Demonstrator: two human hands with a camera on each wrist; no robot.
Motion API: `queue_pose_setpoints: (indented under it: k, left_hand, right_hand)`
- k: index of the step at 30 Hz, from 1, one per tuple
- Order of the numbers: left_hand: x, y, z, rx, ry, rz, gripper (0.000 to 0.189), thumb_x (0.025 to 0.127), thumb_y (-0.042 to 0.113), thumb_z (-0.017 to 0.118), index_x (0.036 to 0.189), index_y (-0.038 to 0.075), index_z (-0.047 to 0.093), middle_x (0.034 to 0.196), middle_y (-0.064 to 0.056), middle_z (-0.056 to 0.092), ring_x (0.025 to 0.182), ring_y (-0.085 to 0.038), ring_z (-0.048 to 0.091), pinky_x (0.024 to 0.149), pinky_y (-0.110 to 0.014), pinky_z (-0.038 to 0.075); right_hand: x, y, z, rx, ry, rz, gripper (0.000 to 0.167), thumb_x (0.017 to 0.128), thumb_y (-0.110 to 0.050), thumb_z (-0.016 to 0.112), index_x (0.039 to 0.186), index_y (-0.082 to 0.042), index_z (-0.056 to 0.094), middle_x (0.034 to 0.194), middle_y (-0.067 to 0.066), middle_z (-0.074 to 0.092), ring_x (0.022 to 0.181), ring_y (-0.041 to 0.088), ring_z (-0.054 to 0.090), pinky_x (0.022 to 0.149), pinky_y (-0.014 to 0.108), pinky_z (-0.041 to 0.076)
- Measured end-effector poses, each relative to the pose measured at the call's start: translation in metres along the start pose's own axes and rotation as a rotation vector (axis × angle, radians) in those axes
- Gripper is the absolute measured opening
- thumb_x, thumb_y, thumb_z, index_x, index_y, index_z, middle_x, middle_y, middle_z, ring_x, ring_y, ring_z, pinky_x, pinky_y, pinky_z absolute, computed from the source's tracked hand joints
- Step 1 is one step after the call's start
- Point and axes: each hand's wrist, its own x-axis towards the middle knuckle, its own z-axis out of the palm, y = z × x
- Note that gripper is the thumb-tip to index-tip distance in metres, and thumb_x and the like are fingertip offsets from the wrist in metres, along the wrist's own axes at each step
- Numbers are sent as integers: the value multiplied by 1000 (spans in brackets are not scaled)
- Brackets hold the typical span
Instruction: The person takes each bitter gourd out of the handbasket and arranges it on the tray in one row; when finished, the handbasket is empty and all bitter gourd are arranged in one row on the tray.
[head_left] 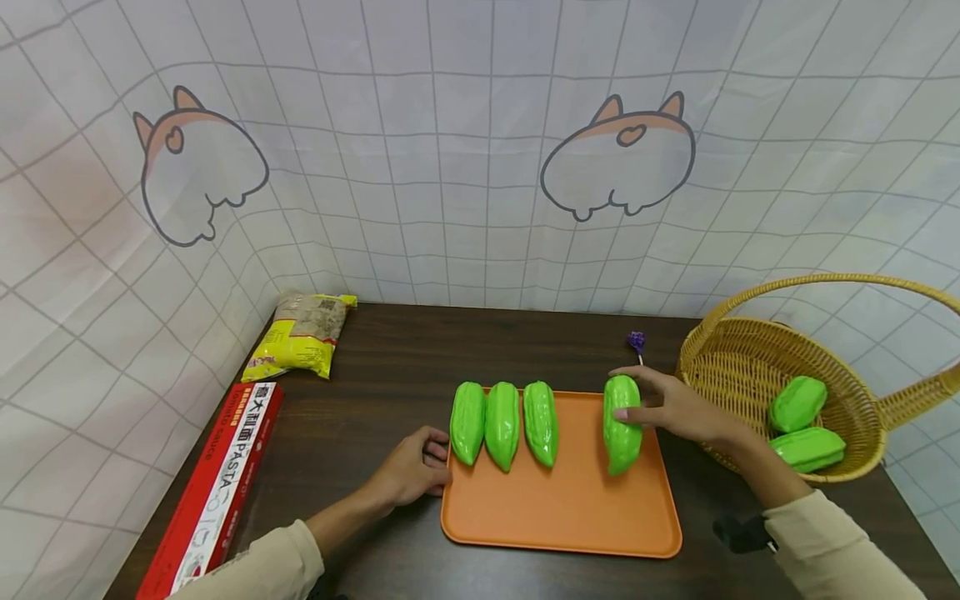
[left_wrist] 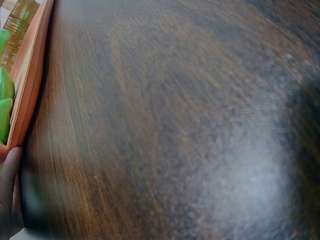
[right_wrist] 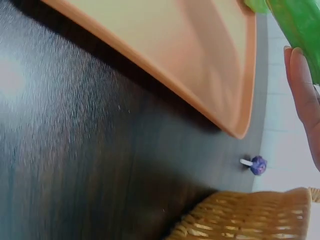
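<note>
Reading the clock from the middle of the orange tray (head_left: pixel 558 517), the left hand (head_left: pixel 412 471) is at nine o'clock, bent fingers against the rim; light, even pressure there should stop the tray sliding without tipping it. Toward two o'clock, the right hand (head_left: pixel 678 408) pinches a green piece (head_left: pixel 622 437), thumb and fingers spread only to its width, its tapered end toward six. This looks like a placing step: best to keep the piece level, align it with the row of three green pieces (head_left: pixel 502 425) between ten and twelve, and loosen the fingers only once it lies steady, since its glossy skin may slip. I cannot tell whether the left fingers grip the rim or merely touch it; the left wrist view catches just a sliver of them. Some right fingers are hidden behind the held piece, and whether its underside meets the tray is unclear. Beyond, past two o'clock, the basket (head_left: pixel 735 358) shows two more green pieces (head_left: pixel 808 450); its handle is cut off by the frame.
</note>
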Motion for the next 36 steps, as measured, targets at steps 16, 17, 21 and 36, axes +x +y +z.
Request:
queue_pose_setpoints:
  k: [16, 17, 21, 36]
  left_hand:
    - [-1, 2, 1, -9, 9, -3, 58, 73, -4, 73, 128, -3, 53, 108, -15, 56, 87, -20, 62, 63, -34, 63]
    - [0, 2, 1, -11, 11, -3, 58, 73, -4, 73, 128, -3, 53, 108, -15, 56, 87, -20, 62, 63, -34, 63]
    - [0, 1, 1, -11, 12, 3, 58, 73, -5, 72, 128, -3, 53, 107, -15, 56, 86, -20, 62, 63, -34, 63]
    - [-1, 1, 1, 4, 12, 0, 58, 73, -4, 72, 128, -4, 53, 107, -15, 57, 87, -20, 63, 64, -34, 63]
  right_hand:
    - [19, 6, 18, 91, -38, 15, 70, 95, -25, 69, 152, -4, 34, 134, 28, 47, 103, 29, 67, 81, 37, 62]
    - [20, 6, 19, 90, -36, 15, 70, 95, -25, 69, 152, -4, 34, 135, 29, 46, 102, 29, 68, 81, 37, 62]
    - [23, 7, 23, 82, -24, 26, 71, 95, -27, 69, 152, -5, 34, 142, 29, 41, 104, 28, 66, 82, 37, 61]
    - [37, 10, 39, 17, 21, 64, 73, 92, -34, 71, 151, -7, 37, 143, 27, 45, 104, 27, 64, 79, 39, 60]
